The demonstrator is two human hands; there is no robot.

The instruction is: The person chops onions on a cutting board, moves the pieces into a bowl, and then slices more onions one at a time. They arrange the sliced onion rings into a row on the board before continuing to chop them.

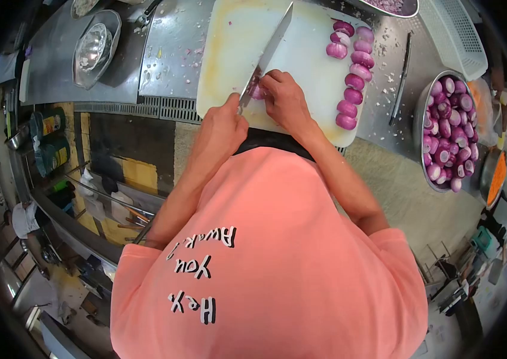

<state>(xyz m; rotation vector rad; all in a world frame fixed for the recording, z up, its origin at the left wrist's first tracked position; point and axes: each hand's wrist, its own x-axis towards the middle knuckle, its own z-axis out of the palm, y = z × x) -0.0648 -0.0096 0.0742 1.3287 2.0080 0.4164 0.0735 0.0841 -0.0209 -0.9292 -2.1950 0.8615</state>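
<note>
My left hand (225,122) is closed around the handle of a large knife (276,42), whose blade points up and away over the white cutting board (229,51). Just to its right, the bent fingers of my right hand (283,99) press on a purple onion piece (257,91) beside the blade near the board's front edge. My fingers partly hide this piece. Peeled purple onions stand on the board's right side, in a long row (354,82) and a short row (337,45).
A metal bowl (419,119) of peeled onions is at the right, near a white perforated basket (454,36). A dark rod (401,78) lies between board and bowl. Another bowl (406,13) holds chopped pieces. At the left sits a metal dish (80,69). Onion scraps dot the counter (173,48).
</note>
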